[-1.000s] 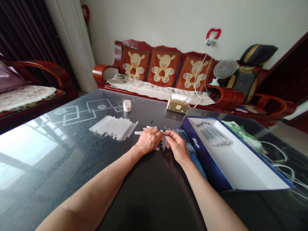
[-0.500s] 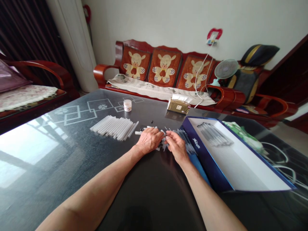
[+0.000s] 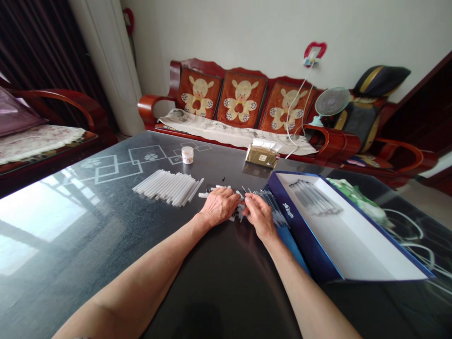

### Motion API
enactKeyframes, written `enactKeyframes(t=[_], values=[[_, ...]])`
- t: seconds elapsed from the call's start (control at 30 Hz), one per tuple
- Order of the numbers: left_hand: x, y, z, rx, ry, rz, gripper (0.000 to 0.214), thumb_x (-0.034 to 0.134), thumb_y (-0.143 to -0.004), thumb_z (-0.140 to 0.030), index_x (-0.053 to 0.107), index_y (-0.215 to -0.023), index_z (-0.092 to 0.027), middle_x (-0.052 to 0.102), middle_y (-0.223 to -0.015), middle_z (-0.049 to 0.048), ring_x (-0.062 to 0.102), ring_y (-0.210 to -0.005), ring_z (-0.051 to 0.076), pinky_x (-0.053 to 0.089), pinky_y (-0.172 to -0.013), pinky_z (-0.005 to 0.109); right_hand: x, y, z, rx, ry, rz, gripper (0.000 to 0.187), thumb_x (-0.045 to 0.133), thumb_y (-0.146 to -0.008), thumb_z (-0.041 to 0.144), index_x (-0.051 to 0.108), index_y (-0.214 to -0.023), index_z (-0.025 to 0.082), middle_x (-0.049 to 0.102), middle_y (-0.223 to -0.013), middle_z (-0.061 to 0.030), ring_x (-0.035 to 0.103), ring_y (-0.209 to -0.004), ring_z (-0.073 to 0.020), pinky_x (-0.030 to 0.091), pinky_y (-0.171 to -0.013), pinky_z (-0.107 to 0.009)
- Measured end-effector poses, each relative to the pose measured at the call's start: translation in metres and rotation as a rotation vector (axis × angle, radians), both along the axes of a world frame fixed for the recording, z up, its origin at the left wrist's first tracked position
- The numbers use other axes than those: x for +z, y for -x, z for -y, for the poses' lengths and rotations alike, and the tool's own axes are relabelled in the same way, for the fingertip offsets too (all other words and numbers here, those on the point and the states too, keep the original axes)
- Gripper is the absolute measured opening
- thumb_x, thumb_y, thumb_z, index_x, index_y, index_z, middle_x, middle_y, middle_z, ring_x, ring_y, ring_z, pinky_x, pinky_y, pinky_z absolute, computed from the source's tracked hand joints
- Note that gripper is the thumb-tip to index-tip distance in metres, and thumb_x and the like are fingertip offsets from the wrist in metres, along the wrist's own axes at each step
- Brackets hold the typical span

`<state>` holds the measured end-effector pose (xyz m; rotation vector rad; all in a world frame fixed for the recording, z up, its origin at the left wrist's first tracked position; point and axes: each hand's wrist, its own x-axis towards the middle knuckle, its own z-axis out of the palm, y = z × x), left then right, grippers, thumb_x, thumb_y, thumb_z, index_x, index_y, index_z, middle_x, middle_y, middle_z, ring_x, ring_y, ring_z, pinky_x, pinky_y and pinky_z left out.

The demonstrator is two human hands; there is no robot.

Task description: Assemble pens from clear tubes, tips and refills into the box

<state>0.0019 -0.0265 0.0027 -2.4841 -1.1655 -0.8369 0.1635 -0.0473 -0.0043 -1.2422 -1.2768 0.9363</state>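
My left hand rests low over the table with its fingers curled down. Whatever it grips is hidden beneath it. Close to its right, my right hand has thumb and fingers pinched together; anything between them is too small to make out. Small translucent pieces lie between and under the hands. Beside the left hand a white tube pokes out. Left of it lies a row of white pen-barrel-like tubes. Thin grey rods like pen refills lie just right of my right hand.
A blue box with a white inside stands at the right, holding more thin grey rods. Behind are a small white jar and a tissue pack. A green-and-white bag and white cables lie beyond the box.
My right hand has shifted very slightly, its fingertips drawing a little away from the left hand. The left hand and the objects on the table look the same.
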Motion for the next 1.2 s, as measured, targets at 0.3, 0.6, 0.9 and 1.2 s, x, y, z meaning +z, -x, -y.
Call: enactKeyframes(t=[0.3,0.6,0.9,1.2], values=[[0.001,0.000,0.000,-0.005,0.019,-0.018,0.038,0.031,-0.099,-0.037,0.065,-0.097,-0.020,0.059,-0.079,0.0044,0.054,-0.076,0.018,0.038,-0.072,0.031,-0.002,0.000,-0.001,-0.005,-0.028,0.077,0.037,0.060,-0.077,0.055,0.064,-0.088,0.020,0.068,-0.071,-0.0034,0.056,-0.052,-0.0145,0.040,-0.047,-0.025],[0.000,0.001,0.000,-0.009,0.014,-0.018,0.037,0.032,-0.098,-0.038,0.065,-0.098,-0.021,0.059,-0.078,0.0041,0.053,-0.076,0.018,0.038,-0.071,0.031,-0.005,0.000,-0.003,-0.007,-0.006,-0.030,0.049,0.060,-0.073,0.061,0.067,-0.095,0.018,0.069,-0.074,-0.0055,0.057,-0.053,-0.0144,0.041,-0.046,-0.025],[-0.001,0.003,-0.002,0.064,-0.002,0.062,0.034,0.034,-0.098,-0.035,0.065,-0.102,-0.021,0.059,-0.085,0.0063,0.052,-0.080,0.019,0.039,-0.075,0.033,-0.003,-0.007,-0.007,-0.203,-0.164,0.099,0.034,0.062,-0.077,0.045,0.066,-0.096,0.018,0.071,-0.089,-0.0066,0.064,-0.074,-0.0179,0.051,-0.068,-0.030],[-0.003,0.004,-0.003,0.050,0.013,0.064,0.031,0.036,-0.097,-0.032,0.063,-0.109,-0.022,0.060,-0.084,0.0054,0.052,-0.079,0.019,0.040,-0.075,0.033,0.000,-0.001,0.006,-0.055,-0.383,0.612,0.013,0.059,-0.079,0.029,0.069,-0.085,0.021,0.067,-0.083,-0.0032,0.060,-0.066,-0.0147,0.049,-0.068,-0.028]])
